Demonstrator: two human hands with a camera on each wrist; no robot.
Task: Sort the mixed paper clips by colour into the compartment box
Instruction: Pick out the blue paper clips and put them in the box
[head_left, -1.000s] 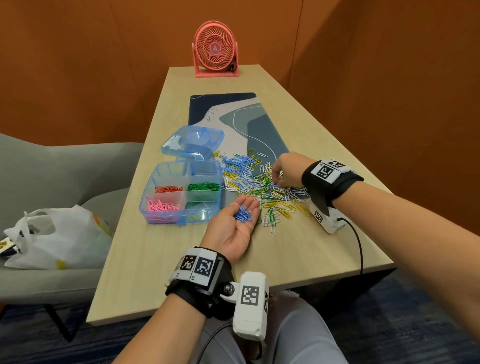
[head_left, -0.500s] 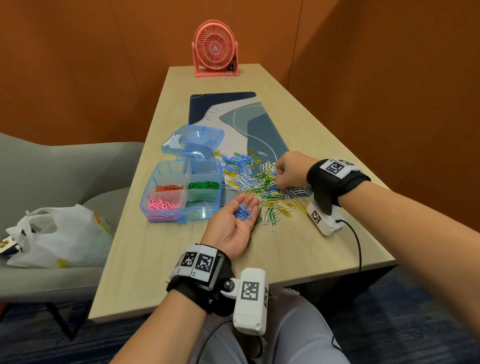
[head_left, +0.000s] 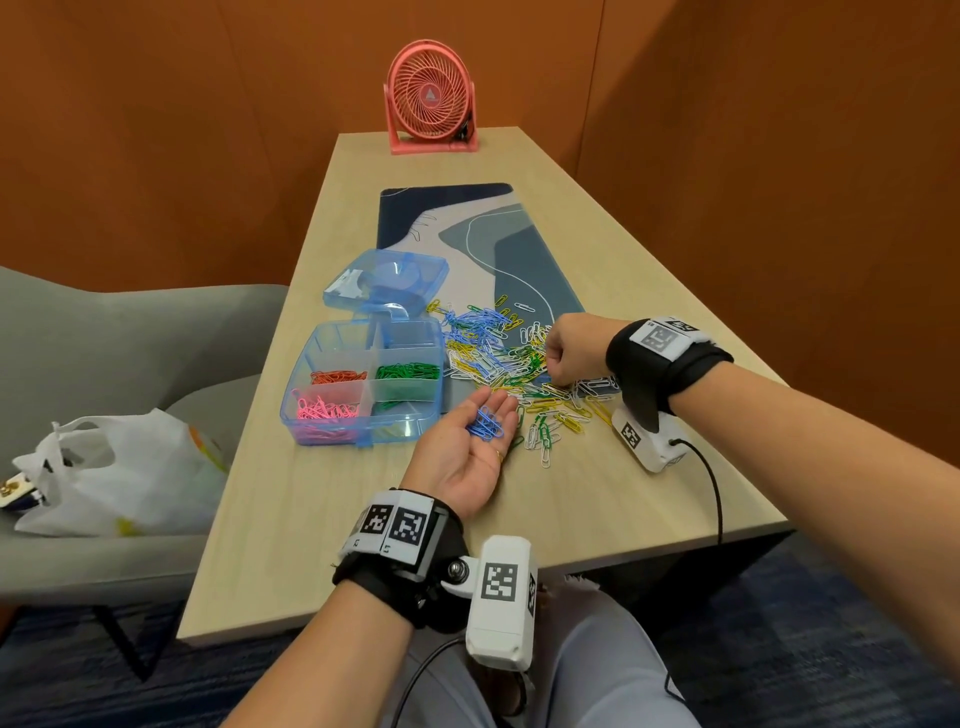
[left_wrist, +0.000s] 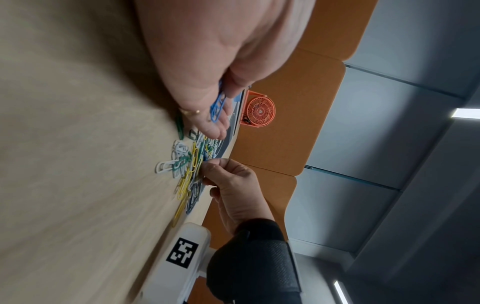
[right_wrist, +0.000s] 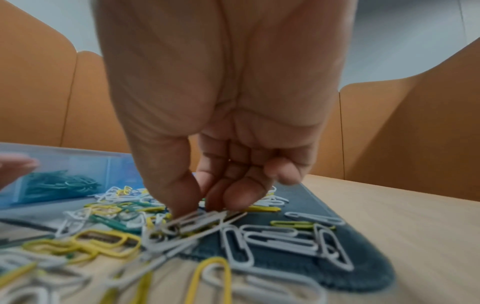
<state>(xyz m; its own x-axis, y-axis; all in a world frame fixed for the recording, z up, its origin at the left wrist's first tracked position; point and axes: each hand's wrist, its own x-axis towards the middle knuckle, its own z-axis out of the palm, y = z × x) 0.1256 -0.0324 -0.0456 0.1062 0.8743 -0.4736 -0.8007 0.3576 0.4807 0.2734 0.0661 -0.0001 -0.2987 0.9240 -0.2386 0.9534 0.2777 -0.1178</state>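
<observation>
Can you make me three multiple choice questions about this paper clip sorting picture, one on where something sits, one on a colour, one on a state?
1. Where does the pink fan stand?
A. at the table's far end
B. on the grey chair
C. inside the compartment box

2. What colour are the clips in the left hand?
A. pink
B. blue
C. orange

3. How is the compartment box now?
A. lid shut
B. upside down
C. lid open, some compartments filled

Answers:
1 A, the fan stands beyond the desk mat by the wall.
2 B, blue clips lie on the upturned palm.
3 C, the lid is flipped back, and orange clips, green clips and pink clips show inside.
</observation>
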